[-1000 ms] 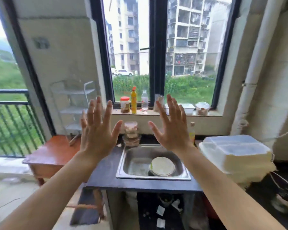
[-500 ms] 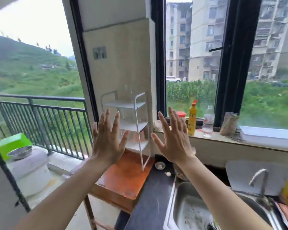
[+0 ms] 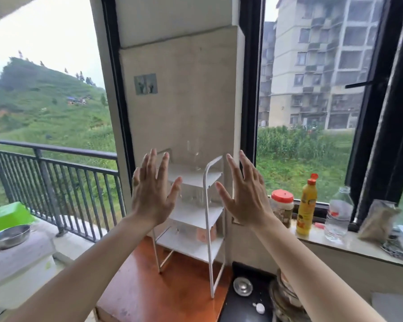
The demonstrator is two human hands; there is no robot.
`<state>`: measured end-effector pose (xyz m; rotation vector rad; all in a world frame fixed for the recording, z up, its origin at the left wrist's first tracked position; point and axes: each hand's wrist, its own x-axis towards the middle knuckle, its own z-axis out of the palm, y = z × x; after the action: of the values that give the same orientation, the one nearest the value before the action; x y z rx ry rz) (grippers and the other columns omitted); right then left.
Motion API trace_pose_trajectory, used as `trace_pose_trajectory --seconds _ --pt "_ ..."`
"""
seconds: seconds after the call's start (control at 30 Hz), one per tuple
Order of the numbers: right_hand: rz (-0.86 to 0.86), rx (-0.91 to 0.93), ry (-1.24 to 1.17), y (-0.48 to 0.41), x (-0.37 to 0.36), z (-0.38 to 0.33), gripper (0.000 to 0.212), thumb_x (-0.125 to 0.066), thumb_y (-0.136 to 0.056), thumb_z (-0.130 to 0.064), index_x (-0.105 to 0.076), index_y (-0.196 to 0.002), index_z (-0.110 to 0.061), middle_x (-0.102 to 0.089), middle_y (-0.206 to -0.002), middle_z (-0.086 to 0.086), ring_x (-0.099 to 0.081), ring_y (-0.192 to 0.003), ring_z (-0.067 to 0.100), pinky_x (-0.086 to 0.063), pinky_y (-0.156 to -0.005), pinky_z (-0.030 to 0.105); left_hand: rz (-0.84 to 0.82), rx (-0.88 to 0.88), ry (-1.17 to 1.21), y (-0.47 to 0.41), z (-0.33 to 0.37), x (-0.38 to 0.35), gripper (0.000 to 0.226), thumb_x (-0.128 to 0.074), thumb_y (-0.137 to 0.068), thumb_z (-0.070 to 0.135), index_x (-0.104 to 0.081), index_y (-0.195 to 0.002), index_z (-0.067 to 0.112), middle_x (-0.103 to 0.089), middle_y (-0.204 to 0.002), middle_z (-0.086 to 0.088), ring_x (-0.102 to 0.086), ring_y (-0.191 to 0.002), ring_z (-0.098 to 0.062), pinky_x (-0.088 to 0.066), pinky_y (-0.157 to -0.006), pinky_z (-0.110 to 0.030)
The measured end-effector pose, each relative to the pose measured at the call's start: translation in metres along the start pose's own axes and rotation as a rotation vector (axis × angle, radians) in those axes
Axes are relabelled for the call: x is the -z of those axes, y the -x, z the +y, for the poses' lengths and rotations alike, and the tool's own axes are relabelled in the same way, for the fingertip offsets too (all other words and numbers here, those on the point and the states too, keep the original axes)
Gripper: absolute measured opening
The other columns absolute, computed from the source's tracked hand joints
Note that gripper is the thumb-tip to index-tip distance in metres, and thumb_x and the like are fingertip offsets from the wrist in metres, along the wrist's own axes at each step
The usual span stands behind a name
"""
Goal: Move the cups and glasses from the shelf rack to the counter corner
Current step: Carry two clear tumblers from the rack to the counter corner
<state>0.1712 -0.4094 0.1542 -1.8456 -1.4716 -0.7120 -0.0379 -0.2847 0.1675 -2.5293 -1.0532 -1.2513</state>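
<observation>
Two hands, left hand (image 3: 153,194) and right hand (image 3: 244,196), fingers spread and holding nothing, were raised in front of the white shelf rack (image 3: 208,228). A clear glass (image 3: 194,156) stood on the rack's top tier. Step judged: approach. Next: one hand to close round that glass.

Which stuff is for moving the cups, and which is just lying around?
For the job: white wire shelf rack, clear glass on top shelf, pinkish cup on bottom shelf, black counter.
Lying about: yellow squeeze bottle, red-lidded jar, clear water bottle, steel bowl.
</observation>
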Motion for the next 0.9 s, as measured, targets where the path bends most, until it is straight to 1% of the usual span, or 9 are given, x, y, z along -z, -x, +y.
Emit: trace_pose_trajectory --seconds 0.2,0.3,0.4,0.57,0.63,0.7,0.77,0.83,0.9 --pt "0.056 -0.067 0.067 -0.043 -0.061 0.001 0.075 -0.041 -0.098 -0.058 -0.018 -0.159 -0.021 -0.016 -0.166 0.013 -0.028 -0.149 0.032 -0.026 -0.116 0.042 -0.044 -0.06 0.107 -0.058 -0.069 -0.075 0.074 -0.027 -0.096 0.058 -0.016 -0.158 0.019 -0.007 -0.167 -0.013 -0.005 -0.153 -0.029 -0.013 -0.121 -0.054" --pt "0.076 -0.162 0.097 -0.068 -0.092 -0.01 0.074 -0.044 -0.099 -0.055 -0.019 -0.159 -0.02 -0.017 -0.166 0.012 -0.028 -0.149 0.032 -0.028 -0.116 0.045 -0.097 -0.11 0.155 -0.086 -0.101 -0.11 0.071 -0.028 -0.099 0.056 -0.015 -0.158 0.02 -0.006 -0.167 -0.013 -0.005 -0.153 -0.028 -0.013 -0.121 -0.054" --pt "0.059 -0.19 0.145 -0.103 -0.12 -0.023 0.074 -0.042 -0.098 -0.056 -0.019 -0.158 -0.021 -0.018 -0.165 0.014 -0.028 -0.149 0.033 -0.028 -0.117 0.047 -0.151 -0.147 0.195 -0.116 -0.134 -0.135 0.074 -0.025 -0.097 0.06 -0.009 -0.159 0.022 -0.002 -0.167 -0.012 -0.001 -0.154 -0.027 -0.01 -0.122 -0.05" --pt "0.069 -0.234 0.203 -0.152 -0.16 -0.036 0.072 -0.043 -0.098 -0.056 -0.017 -0.157 -0.024 -0.024 -0.163 0.015 -0.031 -0.146 0.034 -0.03 -0.116 0.049 -0.184 -0.179 0.282 -0.152 -0.17 -0.171 0.068 -0.035 -0.101 0.051 -0.016 -0.158 0.019 -0.008 -0.167 -0.014 -0.009 -0.153 -0.03 -0.012 -0.12 -0.047" --pt "0.038 -0.253 0.198 -0.164 -0.172 -0.036 0.072 -0.045 -0.099 -0.054 -0.016 -0.158 -0.024 -0.023 -0.162 0.017 -0.032 -0.145 0.035 -0.033 -0.116 0.05 -0.2 -0.165 0.335 -0.147 -0.176 -0.181 0.064 -0.036 -0.102 0.047 -0.024 -0.156 0.016 -0.016 -0.165 -0.014 -0.016 -0.15 -0.032 -0.018 -0.117 -0.049" --pt "0.018 -0.274 0.18 -0.174 -0.183 -0.035 0.073 -0.047 -0.099 -0.052 -0.015 -0.158 -0.023 -0.022 -0.162 0.016 -0.033 -0.145 0.036 -0.035 -0.116 0.051 -0.145 -0.221 0.356 -0.135 -0.181 -0.19 0.057 -0.037 -0.102 0.044 -0.04 -0.147 0.01 -0.037 -0.154 -0.017 -0.036 -0.138 -0.037 -0.031 -0.109 -0.051" --pt "0.059 -0.279 0.14 -0.177 -0.193 -0.038 0.072 -0.049 -0.099 -0.049 -0.018 -0.157 -0.02 -0.025 -0.161 0.017 -0.034 -0.144 0.036 -0.036 -0.115 0.052 -0.055 -0.289 0.374 -0.118 -0.184 -0.199 0.048 -0.042 -0.099 0.042 -0.051 -0.132 0.009 -0.052 -0.133 -0.016 -0.05 -0.116 -0.036 -0.039 -0.095 -0.048" --pt "0.16 -0.252 0.109 -0.169 -0.205 -0.044 0.068 -0.052 -0.098 -0.044 -0.026 -0.155 -0.017 -0.032 -0.158 0.018 -0.037 -0.143 0.034 -0.037 -0.114 0.05 -0.001 -0.291 0.422 -0.098 -0.189 -0.211 0.039 -0.045 -0.098 0.04 -0.055 -0.121 0.01 -0.055 -0.118 -0.013 -0.052 -0.102 -0.033 -0.042 -0.087 -0.044" --pt "0.278 -0.208 0.096 -0.148 -0.22 -0.053 0.063 -0.054 -0.098 -0.04 -0.033 -0.152 -0.013 -0.038 -0.154 0.017 -0.039 -0.141 0.03 -0.031 -0.116 0.041 0.0 -0.273 0.462 -0.08 -0.197 -0.226 0.033 -0.047 -0.097 0.038 -0.055 -0.115 0.011 -0.055 -0.111 -0.011 -0.052 -0.097 -0.031 -0.043 -0.084 -0.042"
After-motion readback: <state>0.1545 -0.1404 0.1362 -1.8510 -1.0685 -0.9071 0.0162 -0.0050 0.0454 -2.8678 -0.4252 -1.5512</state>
